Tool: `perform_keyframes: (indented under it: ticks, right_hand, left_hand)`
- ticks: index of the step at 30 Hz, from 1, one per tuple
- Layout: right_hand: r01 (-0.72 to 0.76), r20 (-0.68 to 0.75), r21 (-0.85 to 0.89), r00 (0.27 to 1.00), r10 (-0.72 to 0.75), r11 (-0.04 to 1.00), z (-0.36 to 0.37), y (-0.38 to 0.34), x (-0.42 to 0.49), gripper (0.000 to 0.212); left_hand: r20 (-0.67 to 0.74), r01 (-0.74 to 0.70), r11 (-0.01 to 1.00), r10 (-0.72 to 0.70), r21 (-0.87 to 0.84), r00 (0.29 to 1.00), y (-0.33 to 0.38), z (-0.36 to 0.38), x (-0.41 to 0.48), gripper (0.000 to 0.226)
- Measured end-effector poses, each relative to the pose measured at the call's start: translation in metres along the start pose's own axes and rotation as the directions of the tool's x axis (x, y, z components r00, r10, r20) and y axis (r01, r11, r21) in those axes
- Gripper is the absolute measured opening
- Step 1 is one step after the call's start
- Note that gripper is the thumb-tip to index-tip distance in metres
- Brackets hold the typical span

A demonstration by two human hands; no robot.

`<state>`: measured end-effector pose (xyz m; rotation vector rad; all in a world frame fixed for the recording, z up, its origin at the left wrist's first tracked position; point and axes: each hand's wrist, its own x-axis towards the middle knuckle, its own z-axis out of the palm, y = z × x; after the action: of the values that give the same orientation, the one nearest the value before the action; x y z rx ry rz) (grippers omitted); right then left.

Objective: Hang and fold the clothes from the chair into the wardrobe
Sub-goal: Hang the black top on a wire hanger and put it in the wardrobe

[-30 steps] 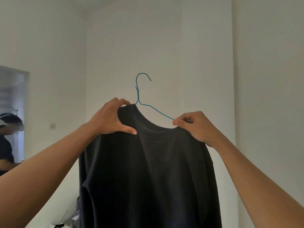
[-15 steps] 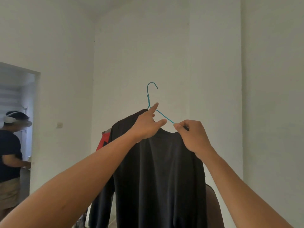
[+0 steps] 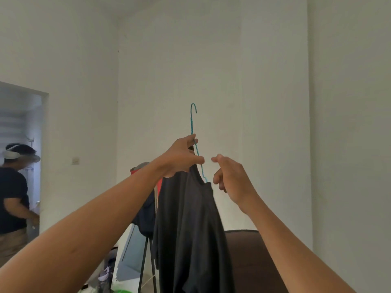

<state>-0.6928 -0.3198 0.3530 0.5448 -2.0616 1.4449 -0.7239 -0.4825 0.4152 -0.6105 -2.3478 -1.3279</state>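
Observation:
A black long-sleeved shirt [image 3: 190, 229] hangs on a thin teal wire hanger [image 3: 191, 123], held up in front of a white wall and turned almost edge-on to me. My left hand [image 3: 182, 155] grips the hanger at the base of its hook, together with the shirt's collar. The hook points up above that hand. My right hand [image 3: 230, 178] hovers just right of the hanger's shoulder, fingers loosely curled, holding nothing. No wardrobe is in view.
A stand [image 3: 146, 212] behind the shirt carries dark and red clothes on black legs. A dark brown seat back [image 3: 249, 250] rises at lower right. At far left a person [image 3: 12, 187] stands in a doorway. Shoes [image 3: 105, 273] lie on the floor.
My left hand moved from the shirt's left shoulder to the hanger's neck. My right hand let go of the right shoulder. The shirt swung edge-on, and my view turned right.

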Motion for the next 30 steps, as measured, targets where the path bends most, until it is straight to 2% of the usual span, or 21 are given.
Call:
perform_keyframes:
  ticks: [2, 5, 7, 10, 13, 16, 18, 20, 22, 26, 28, 30]
  right_hand:
    - [0.065, 0.022, -0.065, 0.998, -0.064, 0.996, -0.007, 0.007, 0.009, 0.051]
    - [0.143, 0.132, -0.200, 0.984, -0.118, 0.969, -0.018, 0.022, 0.019, 0.103]
    - [0.224, 0.210, -0.337, 0.965, -0.159, 0.914, -0.022, 0.029, 0.024, 0.131]
    - [0.336, 0.270, -0.507, 0.937, -0.224, 0.794, -0.023, 0.032, 0.030, 0.149]
    - [0.386, 0.305, -0.596, 0.920, -0.247, 0.704, -0.022, 0.036, 0.033, 0.146]
    - [0.381, 0.204, -0.653, 0.921, -0.333, 0.655, -0.024, 0.043, 0.038, 0.137]
    - [0.388, 0.176, -0.639, 0.914, -0.365, 0.664, -0.027, 0.046, 0.042, 0.132]
    - [0.410, 0.238, -0.578, 0.912, -0.335, 0.706, -0.031, 0.045, 0.043, 0.126]
    - [0.438, 0.293, -0.562, 0.899, -0.327, 0.702, -0.034, 0.045, 0.040, 0.120]
    - [0.485, 0.260, -0.656, 0.865, -0.430, 0.579, -0.040, 0.046, 0.033, 0.117]
    - [0.461, 0.202, -0.644, 0.872, -0.445, 0.610, -0.045, 0.044, 0.031, 0.116]
    - [0.415, 0.132, -0.629, 0.890, -0.437, 0.657, -0.054, 0.040, 0.031, 0.113]
  left_hand:
    - [0.060, -0.001, 1.000, 0.002, -0.013, 0.998, -0.002, -0.008, -0.002, 0.088]
    - [0.106, -0.009, 0.994, 0.020, -0.105, 0.994, -0.005, -0.019, -0.007, 0.079]
    - [0.142, -0.010, 0.985, 0.035, -0.174, 0.989, -0.005, -0.028, -0.011, 0.076]
    - [0.191, 0.004, 0.970, 0.044, -0.243, 0.981, -0.002, -0.038, -0.016, 0.073]
    - [0.237, 0.031, 0.948, 0.048, -0.317, 0.970, 0.001, -0.044, -0.019, 0.059]
    - [0.290, 0.037, 0.944, 0.063, -0.328, 0.955, 0.001, -0.050, -0.023, 0.054]
    - [0.323, 0.025, 0.955, 0.075, -0.295, 0.943, -0.001, -0.053, -0.025, 0.056]
    - [0.339, -0.002, 0.972, 0.083, -0.233, 0.937, 0.000, -0.056, -0.027, 0.061]
    - [0.323, -0.061, 0.991, 0.098, -0.123, 0.941, 0.001, -0.058, -0.029, 0.064]
    - [0.270, -0.172, 0.978, 0.136, 0.116, 0.953, 0.005, -0.060, -0.031, 0.065]
    - [0.224, -0.249, 0.923, 0.187, 0.293, 0.957, 0.002, -0.058, -0.030, 0.058]
    - [0.146, -0.290, 0.792, 0.251, 0.538, 0.957, -0.003, -0.058, -0.031, 0.051]
